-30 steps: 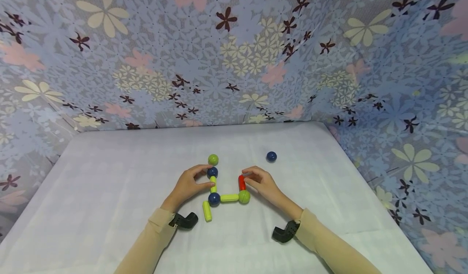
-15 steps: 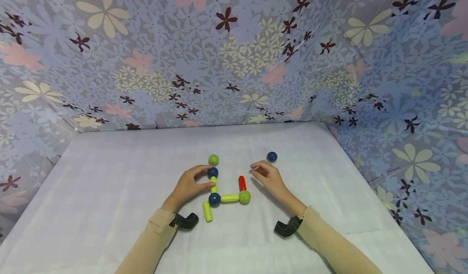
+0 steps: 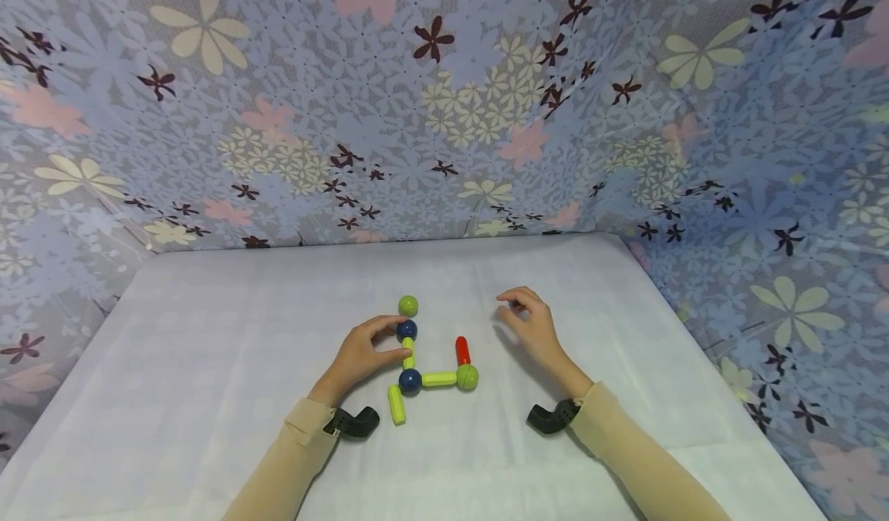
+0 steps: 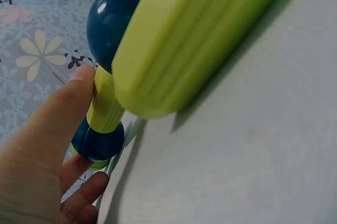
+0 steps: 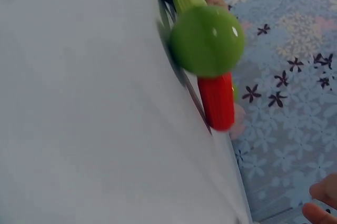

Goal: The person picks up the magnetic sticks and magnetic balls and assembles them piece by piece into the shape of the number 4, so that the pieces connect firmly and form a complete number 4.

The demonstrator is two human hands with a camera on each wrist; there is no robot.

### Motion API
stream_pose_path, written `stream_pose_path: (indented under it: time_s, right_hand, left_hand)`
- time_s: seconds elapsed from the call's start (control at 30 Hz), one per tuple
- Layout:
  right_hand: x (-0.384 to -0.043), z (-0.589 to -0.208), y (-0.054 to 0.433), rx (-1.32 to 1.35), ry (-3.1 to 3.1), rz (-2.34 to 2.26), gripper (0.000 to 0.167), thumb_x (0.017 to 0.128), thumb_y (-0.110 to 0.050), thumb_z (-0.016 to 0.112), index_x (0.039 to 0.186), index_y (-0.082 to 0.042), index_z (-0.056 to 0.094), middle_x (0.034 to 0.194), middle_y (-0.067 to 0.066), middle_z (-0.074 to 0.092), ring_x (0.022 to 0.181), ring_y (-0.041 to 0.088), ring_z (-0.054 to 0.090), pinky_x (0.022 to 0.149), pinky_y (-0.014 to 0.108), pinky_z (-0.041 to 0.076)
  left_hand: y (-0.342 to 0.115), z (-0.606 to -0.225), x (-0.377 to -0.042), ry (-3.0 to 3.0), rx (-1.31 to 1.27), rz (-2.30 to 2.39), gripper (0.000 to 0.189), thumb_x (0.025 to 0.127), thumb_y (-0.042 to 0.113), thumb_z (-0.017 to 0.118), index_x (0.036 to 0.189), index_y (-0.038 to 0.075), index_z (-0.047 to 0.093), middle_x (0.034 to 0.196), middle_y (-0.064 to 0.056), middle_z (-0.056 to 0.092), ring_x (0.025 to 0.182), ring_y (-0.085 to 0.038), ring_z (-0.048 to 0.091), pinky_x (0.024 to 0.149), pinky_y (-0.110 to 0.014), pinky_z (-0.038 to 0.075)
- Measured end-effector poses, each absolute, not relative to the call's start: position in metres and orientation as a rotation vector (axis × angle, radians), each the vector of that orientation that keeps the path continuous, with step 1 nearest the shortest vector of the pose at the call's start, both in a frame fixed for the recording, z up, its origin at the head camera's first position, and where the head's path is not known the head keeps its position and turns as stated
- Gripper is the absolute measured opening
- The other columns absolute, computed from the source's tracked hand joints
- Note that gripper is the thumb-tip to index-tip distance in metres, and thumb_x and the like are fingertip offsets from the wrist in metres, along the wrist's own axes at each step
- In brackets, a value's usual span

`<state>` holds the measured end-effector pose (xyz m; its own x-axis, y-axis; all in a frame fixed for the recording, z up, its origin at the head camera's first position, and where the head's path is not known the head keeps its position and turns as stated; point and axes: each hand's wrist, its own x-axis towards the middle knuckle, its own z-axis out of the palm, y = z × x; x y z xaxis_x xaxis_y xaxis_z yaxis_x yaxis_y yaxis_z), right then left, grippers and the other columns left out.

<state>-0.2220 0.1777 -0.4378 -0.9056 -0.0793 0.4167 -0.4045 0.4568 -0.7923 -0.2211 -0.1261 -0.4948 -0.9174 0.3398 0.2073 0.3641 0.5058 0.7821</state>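
Note:
My left hand (image 3: 366,348) holds a joined frame of toy building balls and rods. Its fingertips are at the far blue ball (image 3: 407,330), and the thumb lies on the lime-green rod (image 3: 408,353) below it. That rod runs to a nearer blue ball (image 3: 410,382), then another lime rod (image 3: 440,380) leads to a green ball (image 3: 468,377). A red rod (image 3: 463,350) points away from the green ball. Further right, my right hand (image 3: 536,328) reaches over a loose blue ball (image 3: 515,304), mostly hidden by the fingers; thumb and index finger stand apart.
Beyond the far blue ball sits a second green ball (image 3: 408,306). Another lime rod (image 3: 397,405) lies beside the near blue ball, looming large in the left wrist view. A flowered cloth (image 3: 444,104) hangs behind the white-covered table (image 3: 229,336).
My right hand has left the red rod and moved right and away, to the loose blue ball. The left hand has kept its place on the frame.

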Motion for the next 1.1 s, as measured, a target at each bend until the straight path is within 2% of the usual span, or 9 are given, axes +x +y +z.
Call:
stream_pose_path:
  time_s: [0.1, 0.27, 0.47, 0.6, 0.7, 0.83, 0.93, 1.1]
  right_hand:
    - [-0.226, -0.435, 0.183, 0.375, -2.378, 1.419, 0.014, 0.085, 0.006, 0.063, 0.098, 0.007, 0.067, 0.099, 0.023, 0.064, 0.091, 0.038, 0.054, 0.079, 0.034, 0.047]
    - [-0.233, -0.435, 0.191, 0.291, -2.366, 1.405, 0.015, 0.085, 0.006, 0.063, 0.100, 0.007, 0.067, 0.101, 0.023, 0.064, 0.095, 0.035, 0.056, 0.081, 0.041, 0.047]
    - [-0.239, -0.437, 0.197, 0.236, -2.374, 1.434, 0.018, 0.084, 0.005, 0.065, 0.102, 0.010, 0.066, 0.104, 0.026, 0.063, 0.102, 0.038, 0.055, 0.086, 0.051, 0.044]
    - [-0.243, -0.441, 0.200, 0.229, -2.408, 1.443, 0.021, 0.085, 0.003, 0.065, 0.105, 0.010, 0.065, 0.106, 0.026, 0.062, 0.105, 0.038, 0.054, 0.088, 0.052, 0.043]
    - [-0.254, -0.458, 0.207, 0.224, -2.433, 1.434, 0.025, 0.085, 0.001, 0.066, 0.108, 0.008, 0.064, 0.109, 0.024, 0.062, 0.107, 0.037, 0.055, 0.088, 0.046, 0.044]
    - [-0.267, -0.478, 0.216, 0.174, -2.466, 1.447, 0.031, 0.084, -0.002, 0.069, 0.114, 0.005, 0.063, 0.113, 0.020, 0.060, 0.105, 0.033, 0.057, 0.085, 0.024, 0.047]
    - [-0.267, -0.480, 0.217, 0.135, -2.502, 1.450, 0.034, 0.083, -0.003, 0.070, 0.116, 0.004, 0.062, 0.115, 0.020, 0.059, 0.103, 0.033, 0.057, 0.078, 0.013, 0.046]
    - [-0.267, -0.484, 0.218, 0.109, -2.534, 1.448, 0.036, 0.082, -0.003, 0.071, 0.116, 0.004, 0.062, 0.116, 0.021, 0.058, 0.103, 0.034, 0.058, 0.079, 0.016, 0.048]
  left_hand:
    - [-0.125, -0.494, -0.221, -2.695, -0.636, -1.420, 0.057, 0.076, 0.034, 0.079, 0.128, 0.019, 0.059, 0.121, -0.001, 0.065, 0.106, -0.017, 0.059, 0.095, -0.040, 0.050]
    - [-0.124, -0.494, -0.221, -2.703, -0.624, -1.428, 0.057, 0.076, 0.034, 0.079, 0.127, 0.020, 0.059, 0.120, -0.001, 0.065, 0.106, -0.017, 0.059, 0.095, -0.040, 0.050]
    - [-0.123, -0.494, -0.220, -2.712, -0.622, -1.437, 0.057, 0.076, 0.033, 0.079, 0.127, 0.020, 0.059, 0.120, -0.001, 0.064, 0.106, -0.017, 0.059, 0.096, -0.040, 0.050]
    - [-0.123, -0.494, -0.221, -2.704, -0.632, -1.431, 0.057, 0.076, 0.034, 0.079, 0.128, 0.020, 0.059, 0.120, -0.001, 0.065, 0.106, -0.017, 0.059, 0.095, -0.040, 0.050]
    - [-0.124, -0.493, -0.221, -2.704, -0.631, -1.427, 0.058, 0.076, 0.034, 0.079, 0.128, 0.019, 0.059, 0.119, -0.001, 0.065, 0.106, -0.017, 0.059, 0.094, -0.039, 0.050]
    - [-0.125, -0.492, -0.221, -2.710, -0.625, -1.418, 0.058, 0.077, 0.035, 0.079, 0.129, 0.019, 0.058, 0.119, -0.001, 0.065, 0.106, -0.017, 0.059, 0.094, -0.039, 0.050]
    - [-0.125, -0.493, -0.221, -2.711, -0.614, -1.421, 0.058, 0.076, 0.034, 0.079, 0.128, 0.019, 0.059, 0.121, -0.002, 0.064, 0.107, -0.018, 0.059, 0.094, -0.040, 0.050]
    - [-0.125, -0.493, -0.221, -2.715, -0.613, -1.433, 0.058, 0.076, 0.034, 0.080, 0.128, 0.019, 0.059, 0.124, -0.002, 0.064, 0.108, -0.019, 0.059, 0.095, -0.040, 0.050]
